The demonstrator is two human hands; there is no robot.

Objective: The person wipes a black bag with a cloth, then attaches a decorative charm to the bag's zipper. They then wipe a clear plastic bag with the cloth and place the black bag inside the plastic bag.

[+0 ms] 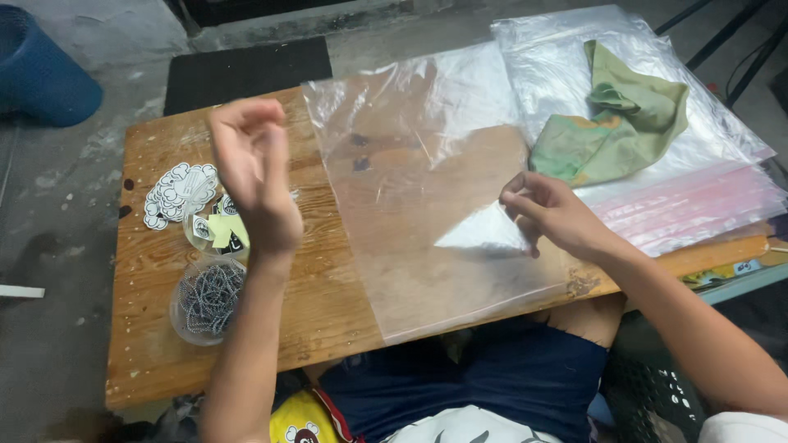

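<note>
1. Closest to me, dark blue shorts point(492, 377) under the wooden table point(328, 303).
2. Right hand point(552, 215) pinches the clear plastic bag point(419, 205), which lies flat mid-table.
3. Left hand point(256, 172) is raised, fingers curled; looks empty, though it's blurred.
4. Below it, a cup of ball chains point(209, 299) and some stickers point(176, 193).

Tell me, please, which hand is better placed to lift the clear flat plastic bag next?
The right hand, probably. Its fingers already pinch the clear flat plastic bag on the wooden table. The left hand is raised above the white stickers, apart from the bag.
</note>
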